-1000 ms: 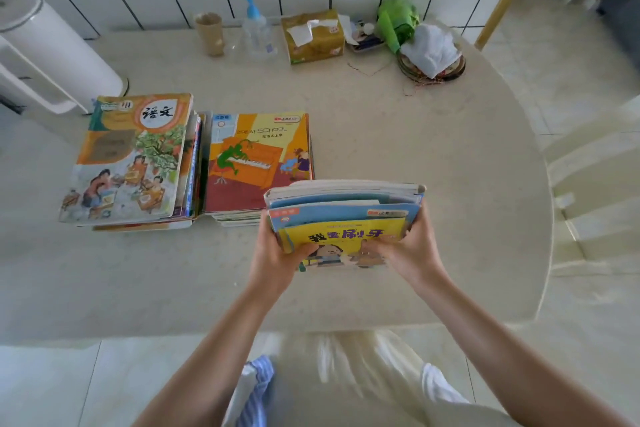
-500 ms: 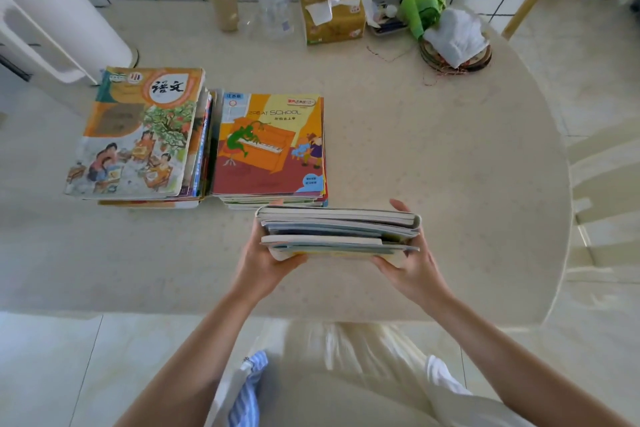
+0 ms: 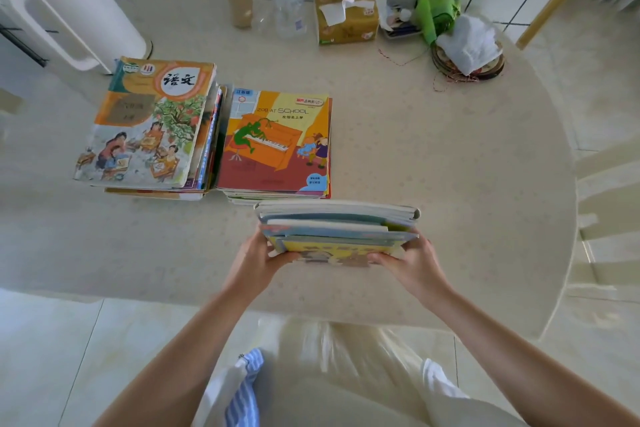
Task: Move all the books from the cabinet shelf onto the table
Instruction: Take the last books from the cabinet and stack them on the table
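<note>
A small stack of thin books (image 3: 337,230) with a yellow cover facing me is held on edge over the near part of the beige table (image 3: 433,163). My left hand (image 3: 258,262) grips its left end and my right hand (image 3: 414,265) grips its right end. Two piles of books lie flat on the table: one at the left topped by a Chinese textbook (image 3: 149,125), one beside it topped by an orange "Zob at School" book (image 3: 277,142). The held stack is just in front of the orange pile. No cabinet shelf is in view.
Along the tiled wall stand a white appliance (image 3: 69,7), a brown cup (image 3: 239,3), a pump bottle (image 3: 289,7), a tissue box (image 3: 344,15), a green bag (image 3: 438,7) and a white cloth on a plate (image 3: 467,45). A pale chair (image 3: 609,204) stands at the right.
The stack of books tipped from showing its yellow cover to nearly edge-on, then tilted back slightly, staying low over the table in front of the orange pile. Both hands kept their grip.
</note>
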The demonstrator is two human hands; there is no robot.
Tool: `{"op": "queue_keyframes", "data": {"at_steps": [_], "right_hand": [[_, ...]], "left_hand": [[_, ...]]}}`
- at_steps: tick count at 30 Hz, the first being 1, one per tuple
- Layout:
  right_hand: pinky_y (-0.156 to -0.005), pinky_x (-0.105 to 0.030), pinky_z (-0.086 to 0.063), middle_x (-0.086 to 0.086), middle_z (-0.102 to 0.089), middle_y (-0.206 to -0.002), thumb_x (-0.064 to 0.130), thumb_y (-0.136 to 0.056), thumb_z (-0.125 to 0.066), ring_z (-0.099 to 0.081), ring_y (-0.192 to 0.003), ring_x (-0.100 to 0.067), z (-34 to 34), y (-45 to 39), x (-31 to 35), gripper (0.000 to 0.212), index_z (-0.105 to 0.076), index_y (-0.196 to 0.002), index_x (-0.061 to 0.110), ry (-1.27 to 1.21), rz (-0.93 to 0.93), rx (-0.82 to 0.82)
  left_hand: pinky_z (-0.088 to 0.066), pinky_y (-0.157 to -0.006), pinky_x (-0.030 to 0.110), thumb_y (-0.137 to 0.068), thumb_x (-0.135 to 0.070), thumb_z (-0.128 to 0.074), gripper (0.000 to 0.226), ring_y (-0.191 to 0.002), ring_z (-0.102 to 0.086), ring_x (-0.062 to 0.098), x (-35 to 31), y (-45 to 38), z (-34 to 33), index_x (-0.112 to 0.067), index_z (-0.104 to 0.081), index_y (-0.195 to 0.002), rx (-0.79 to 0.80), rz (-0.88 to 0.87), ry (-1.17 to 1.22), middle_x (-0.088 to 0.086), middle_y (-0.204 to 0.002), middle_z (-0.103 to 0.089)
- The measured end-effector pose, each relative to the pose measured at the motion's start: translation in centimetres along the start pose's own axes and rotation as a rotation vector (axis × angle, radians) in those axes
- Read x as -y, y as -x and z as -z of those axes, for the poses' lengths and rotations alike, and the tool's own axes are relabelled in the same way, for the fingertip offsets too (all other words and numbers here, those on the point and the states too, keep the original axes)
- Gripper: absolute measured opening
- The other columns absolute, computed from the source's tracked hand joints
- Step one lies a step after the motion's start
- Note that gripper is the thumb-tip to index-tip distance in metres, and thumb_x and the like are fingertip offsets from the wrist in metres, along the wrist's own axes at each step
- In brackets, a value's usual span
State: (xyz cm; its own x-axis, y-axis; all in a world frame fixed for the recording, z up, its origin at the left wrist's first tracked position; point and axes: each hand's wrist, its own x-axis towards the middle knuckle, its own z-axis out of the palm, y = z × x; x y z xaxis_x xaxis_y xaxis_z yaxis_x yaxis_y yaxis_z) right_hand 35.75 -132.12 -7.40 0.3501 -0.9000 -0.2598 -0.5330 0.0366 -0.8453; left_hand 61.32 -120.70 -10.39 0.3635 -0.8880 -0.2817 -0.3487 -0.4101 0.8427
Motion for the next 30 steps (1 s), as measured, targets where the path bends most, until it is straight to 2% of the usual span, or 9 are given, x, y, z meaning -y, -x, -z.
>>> {"op": "queue_keyframes", "data": {"at_steps": [4,7,12,14,17,20,22,27,30], "right_hand": [[-0.069,-0.004,-0.045,0.026,-0.068,-0.082,-0.002,-0.065,-0.083,-0.063,-0.079,0.014,0.9,-0.9,2.7,0.052,-0.065,-0.107,0.022,0.001,0.029,0.050],[-0.074,-0.006,-0.047,0.025,-0.068,-0.088,0.001,-0.067,-0.081,-0.063,-0.084,0.013,1.0,-1.9,5.4,0.057,-0.059,-0.112,0.028,0.028,0.067,0.075],[-0.082,-0.037,-0.056,0.011,-0.070,-0.097,0.016,-0.066,-0.083,-0.067,-0.092,-0.013,0.8,-4.5,9.4,0.056,-0.051,-0.109,0.032,0.040,0.044,0.155],[-0.086,-0.044,-0.055,0.008,-0.070,-0.103,0.032,-0.060,-0.083,-0.067,-0.096,-0.016,0.5,-5.7,10.8,0.060,-0.049,-0.109,0.035,0.018,-0.001,0.182],[-0.094,-0.045,-0.051,0.007,-0.068,-0.110,0.049,-0.054,-0.081,-0.065,-0.104,-0.016,-0.5,-8.2,12.8,0.063,-0.049,-0.108,0.041,-0.031,-0.102,0.170],[-0.097,-0.047,-0.050,0.004,-0.065,-0.115,0.033,-0.073,-0.081,-0.063,-0.107,-0.018,-1.9,-11.3,14.6,0.057,-0.049,-0.119,0.027,-0.049,-0.212,0.194],[-0.094,-0.048,-0.052,0.001,-0.066,-0.114,0.027,-0.077,-0.080,-0.065,-0.104,-0.020,-2.4,-12.5,15.2,0.048,-0.051,-0.116,0.024,-0.065,-0.273,0.215],[-0.074,-0.041,-0.058,-0.001,-0.066,-0.099,0.016,-0.086,-0.072,-0.067,-0.086,-0.019,-4.4,-15.5,17.4,0.024,-0.051,-0.092,0.026,-0.151,-0.398,0.242],[-0.081,-0.047,-0.058,-0.003,-0.066,-0.098,0.015,-0.086,-0.071,-0.066,-0.086,-0.022,-5.6,-16.7,17.5,0.021,-0.053,-0.094,0.023,-0.141,-0.466,0.237]], "left_hand": [[-0.060,-0.077,0.036,-0.065,-0.022,-0.083,0.067,-0.093,-0.069,0.006,-1.4,-0.5,2.2,-0.005,-0.057,-0.124,0.031,0.058,0.083,-0.001,-0.107,-0.071],[-0.057,-0.081,0.040,-0.055,-0.038,-0.082,0.073,-0.097,-0.068,0.013,-2.9,-1.6,4.4,-0.015,-0.057,-0.119,0.038,0.069,0.091,-0.004,-0.106,-0.071],[-0.057,-0.087,0.044,-0.067,-0.003,-0.086,0.073,-0.101,-0.066,0.018,-5.7,-3.9,8.8,-0.044,-0.045,-0.110,0.120,0.056,0.024,-0.012,-0.108,-0.065],[-0.060,-0.080,0.040,-0.071,-0.005,-0.084,0.073,-0.102,-0.067,0.017,-6.7,-4.9,10.7,-0.043,-0.043,-0.117,0.216,0.107,0.049,-0.011,-0.111,-0.064],[-0.062,-0.068,0.039,-0.079,-0.018,-0.078,0.058,-0.094,-0.070,0.016,-8.2,-6.8,13.5,-0.026,-0.041,-0.123,0.300,0.226,0.031,-0.003,-0.111,-0.065],[-0.059,-0.062,0.033,-0.083,-0.030,-0.075,0.047,-0.084,-0.069,0.015,-9.3,-9.4,15.6,-0.019,-0.047,-0.119,0.301,0.278,-0.042,0.001,-0.106,-0.067],[-0.054,-0.057,0.028,-0.085,-0.031,-0.073,0.045,-0.076,-0.068,0.012,-9.9,-10.2,15.8,-0.019,-0.049,-0.121,0.305,0.310,-0.043,0.000,-0.104,-0.066],[-0.058,-0.057,0.029,-0.084,-0.034,-0.074,0.065,-0.091,-0.066,0.016,-10.1,-14.5,17.4,-0.020,-0.043,-0.140,0.284,0.404,-0.106,0.003,-0.128,-0.059],[-0.059,-0.064,0.035,-0.087,-0.036,-0.070,0.070,-0.095,-0.061,0.020,-10.5,-16.1,17.1,-0.015,-0.038,-0.145,0.279,0.463,-0.213,0.006,-0.131,-0.056]]}}
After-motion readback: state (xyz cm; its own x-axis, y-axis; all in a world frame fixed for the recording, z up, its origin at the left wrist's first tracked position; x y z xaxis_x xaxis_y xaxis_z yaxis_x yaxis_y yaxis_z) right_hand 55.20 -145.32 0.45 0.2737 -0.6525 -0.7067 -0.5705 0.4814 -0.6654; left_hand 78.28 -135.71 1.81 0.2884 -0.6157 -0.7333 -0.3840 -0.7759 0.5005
